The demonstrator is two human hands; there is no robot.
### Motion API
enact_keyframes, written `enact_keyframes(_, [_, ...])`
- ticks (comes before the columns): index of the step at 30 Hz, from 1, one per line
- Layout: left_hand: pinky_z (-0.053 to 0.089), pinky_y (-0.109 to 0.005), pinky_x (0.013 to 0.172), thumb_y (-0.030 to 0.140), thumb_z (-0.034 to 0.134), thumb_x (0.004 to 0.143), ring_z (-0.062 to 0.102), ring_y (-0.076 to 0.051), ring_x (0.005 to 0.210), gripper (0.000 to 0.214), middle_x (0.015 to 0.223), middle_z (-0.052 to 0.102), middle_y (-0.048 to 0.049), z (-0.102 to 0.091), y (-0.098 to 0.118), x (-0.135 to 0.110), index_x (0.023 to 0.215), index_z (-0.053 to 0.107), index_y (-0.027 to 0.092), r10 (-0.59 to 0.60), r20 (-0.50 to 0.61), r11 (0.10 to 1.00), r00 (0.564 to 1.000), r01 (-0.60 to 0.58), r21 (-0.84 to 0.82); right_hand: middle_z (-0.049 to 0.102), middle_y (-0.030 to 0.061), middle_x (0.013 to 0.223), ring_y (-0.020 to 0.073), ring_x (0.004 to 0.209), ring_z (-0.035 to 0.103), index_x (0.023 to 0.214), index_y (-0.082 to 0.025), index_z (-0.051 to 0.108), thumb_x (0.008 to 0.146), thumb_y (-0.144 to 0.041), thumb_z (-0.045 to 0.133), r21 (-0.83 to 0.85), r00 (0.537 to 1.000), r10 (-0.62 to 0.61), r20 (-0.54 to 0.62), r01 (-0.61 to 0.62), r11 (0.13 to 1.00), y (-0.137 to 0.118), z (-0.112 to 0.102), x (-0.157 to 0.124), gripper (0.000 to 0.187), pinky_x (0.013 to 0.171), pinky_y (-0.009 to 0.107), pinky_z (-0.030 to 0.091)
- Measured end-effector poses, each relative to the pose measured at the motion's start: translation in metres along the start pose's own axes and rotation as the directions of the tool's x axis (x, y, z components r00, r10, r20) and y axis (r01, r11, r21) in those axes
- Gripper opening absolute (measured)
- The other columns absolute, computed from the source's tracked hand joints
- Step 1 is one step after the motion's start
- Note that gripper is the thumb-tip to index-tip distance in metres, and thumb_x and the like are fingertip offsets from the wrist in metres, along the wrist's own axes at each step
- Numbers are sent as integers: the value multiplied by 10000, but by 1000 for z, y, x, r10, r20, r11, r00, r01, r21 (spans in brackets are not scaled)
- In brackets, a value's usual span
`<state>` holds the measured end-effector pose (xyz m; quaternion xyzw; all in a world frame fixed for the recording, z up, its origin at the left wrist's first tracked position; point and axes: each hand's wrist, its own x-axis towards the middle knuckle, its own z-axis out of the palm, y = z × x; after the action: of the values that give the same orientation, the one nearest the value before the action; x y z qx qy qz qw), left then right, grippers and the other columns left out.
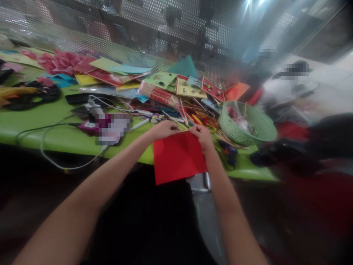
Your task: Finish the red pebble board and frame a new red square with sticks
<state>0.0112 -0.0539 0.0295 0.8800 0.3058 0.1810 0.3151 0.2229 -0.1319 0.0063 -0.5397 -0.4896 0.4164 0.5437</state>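
A red sheet of paper or card (179, 158) lies at the front edge of the green table, its lower part reaching over the edge toward my lap. My left hand (165, 130) pinches its far left edge, fingers closed. At the far right corner, the closed fingers of my right hand (202, 136) grip the same sheet. A thin pale strip, perhaps a stick, runs along the far edge between my fingertips; its kind is unclear. Just beyond my hands lie several wooden sticks (180, 110) and an orange-handled tool (196, 118).
To the right stands a green plastic basket (242, 129) with craft bits, near a glue gun (228, 151). A phone (114, 129) with a white cable sits left, by a purple power strip (87, 126). Decorated cards (190, 87) and pink paper (62, 62) line the back. People are blurred at right.
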Motion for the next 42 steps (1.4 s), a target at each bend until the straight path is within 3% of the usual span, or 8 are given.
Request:
enact_keyframes(5, [437, -286, 716, 339, 557, 853, 657, -187, 786, 256, 847, 758, -54, 6, -2, 2, 843, 747, 168, -8, -39, 1000, 999, 8, 8, 588, -49, 616, 126, 556, 517, 721, -224, 622, 615, -479, 819, 27, 1000, 17, -10, -16, 999, -1, 1, 0, 339, 564, 270, 423])
enact_keyframes(12, [460, -275, 733, 406, 548, 873, 675, -200, 848, 333, 926, 783, -56, 4, -5, 5, 943, 768, 166, 0, 52, 998, 999, 3, -69, 609, -41, 636, 134, 580, 528, 732, -223, 635, 594, -518, 827, 1, 1000, 27, -5, -27, 1000, -1, 2, 1, 379, 580, 274, 432])
enact_keyframes(21, [426, -280, 695, 418, 545, 865, 637, -190, 774, 350, 821, 750, -62, 5, -1, 7, 869, 762, 144, 0, 31, 998, 1000, 2, -59, 588, -49, 618, 127, 563, 514, 725, -223, 634, 564, -542, 846, 56, 999, 53, 4, -53, 997, 0, 4, 2, 415, 590, 280, 430])
enact_keyframes(26, [413, -275, 668, 413, 547, 863, 616, -178, 748, 322, 805, 737, -51, -1, -4, 4, 831, 742, 159, -49, 34, 997, 998, 51, -60, 575, -51, 618, 128, 568, 511, 734, -225, 636, 600, -542, 828, 2, 1000, 17, -25, -17, 1000, 0, 2, 2, 394, 587, 279, 422])
enact_keyframes(31, [434, -297, 712, 378, 563, 840, 616, -189, 762, 274, 812, 727, -61, -4, -3, 2, 822, 725, 159, -83, 4, 995, 997, 83, -46, 602, -52, 635, 122, 558, 527, 740, -219, 639, 587, -510, 851, 85, 997, 65, 32, -68, 994, 1, 3, 2, 391, 585, 273, 426])
enact_keyframes(42, [397, -289, 697, 486, 542, 805, 589, -198, 784, 395, 810, 700, -48, -17, -19, -7, 856, 743, 149, -113, 70, 992, 991, 116, -45, 618, -36, 638, 140, 576, 543, 740, -226, 633, 582, -550, 839, 25, 998, 60, -21, -59, 998, 2, 1, 3, 415, 584, 290, 447])
